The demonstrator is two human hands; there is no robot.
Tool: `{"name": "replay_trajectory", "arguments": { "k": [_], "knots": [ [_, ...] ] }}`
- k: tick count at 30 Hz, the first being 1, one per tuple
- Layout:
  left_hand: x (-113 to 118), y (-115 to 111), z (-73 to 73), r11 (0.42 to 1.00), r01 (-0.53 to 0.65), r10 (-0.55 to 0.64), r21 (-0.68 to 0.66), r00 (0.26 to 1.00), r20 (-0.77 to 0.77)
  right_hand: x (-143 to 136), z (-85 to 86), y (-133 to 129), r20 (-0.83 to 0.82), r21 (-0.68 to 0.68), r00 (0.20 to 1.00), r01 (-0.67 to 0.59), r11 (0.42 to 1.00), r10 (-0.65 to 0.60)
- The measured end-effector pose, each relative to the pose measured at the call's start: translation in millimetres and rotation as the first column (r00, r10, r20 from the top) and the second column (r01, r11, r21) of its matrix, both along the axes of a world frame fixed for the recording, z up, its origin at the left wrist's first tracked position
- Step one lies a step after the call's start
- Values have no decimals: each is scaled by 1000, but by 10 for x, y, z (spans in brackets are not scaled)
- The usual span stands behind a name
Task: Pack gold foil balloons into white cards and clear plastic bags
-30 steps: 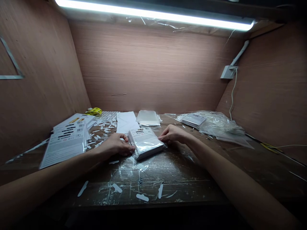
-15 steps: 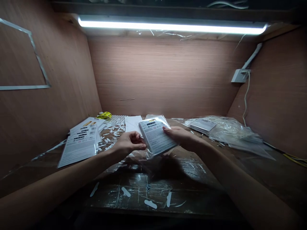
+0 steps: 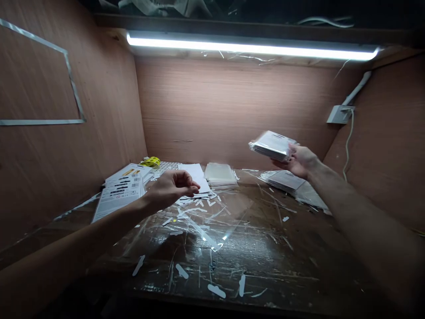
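Observation:
My right hand (image 3: pixel 299 161) is closed on a stack of packaged cards (image 3: pixel 274 144) in clear plastic, raised above the right side of the table. Over the left-centre of the table is my left hand (image 3: pixel 177 186), its fingers curled and the thumb close to the fingertips; whether anything small is between them is hidden. A clear plastic sleeve (image 3: pixel 215 241) lies on the table below it. Beyond my left hand are white sheets (image 3: pixel 192 173) and a pile of clear sleeves (image 3: pixel 221 173).
Printed cards (image 3: pixel 119 195) are fanned out at the left, with a yellow tape roll (image 3: pixel 152 162) behind. Another card stack (image 3: pixel 286 180) lies at the right. Small white cut-outs (image 3: pixel 217 291) are scattered on the dark table (image 3: pixel 265 261). Wooden walls enclose three sides.
My right hand has carried the packaged cards up and to the right, away from my left hand. The left hand has moved slightly. The view has shifted, and the clear sleeve is now uncovered.

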State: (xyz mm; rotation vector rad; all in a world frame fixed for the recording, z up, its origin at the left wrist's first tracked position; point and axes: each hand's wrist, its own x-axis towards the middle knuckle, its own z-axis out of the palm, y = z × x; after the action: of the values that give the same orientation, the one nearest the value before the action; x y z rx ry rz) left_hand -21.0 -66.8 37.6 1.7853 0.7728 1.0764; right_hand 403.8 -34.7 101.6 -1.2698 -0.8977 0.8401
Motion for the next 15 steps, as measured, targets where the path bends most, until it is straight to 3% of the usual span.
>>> {"name": "replay_trajectory", "arguments": {
  "k": [2, 5, 8, 10, 11, 13, 15],
  "knots": [
    [-137, -2, -40, 998, -43, 51, 56, 988, -148, 255, -95, 44, 150, -181, 982, 145, 973, -118],
    [-283, -43, -111, 987, -58, 109, 150, 926, -362, 372, -374, 16, 352, -277, 929, 222, 935, -116],
    [-338, -84, -156, 975, -27, 141, 222, 844, -517, 114, -684, -54, 518, -281, 855, 184, 942, -12],
    [-372, -80, -151, 958, -43, 204, 282, 792, -575, -206, -857, -102, 613, -290, 778, 62, 955, 135],
    [-406, -62, -134, 946, -62, 251, 319, 764, -595, -381, -928, -126, 763, -311, 584, -44, 949, 277],
    [-537, 8, -71, 906, -128, 374, 404, 691, -619, -707, -1037, -175, 902, -348, 203, -176, 921, 380],
    [-764, 109, 13, 835, -244, 536, 493, 563, -629, -944, -1108, -222, 934, -353, -24, -226, 908, 357]
  ]
}}
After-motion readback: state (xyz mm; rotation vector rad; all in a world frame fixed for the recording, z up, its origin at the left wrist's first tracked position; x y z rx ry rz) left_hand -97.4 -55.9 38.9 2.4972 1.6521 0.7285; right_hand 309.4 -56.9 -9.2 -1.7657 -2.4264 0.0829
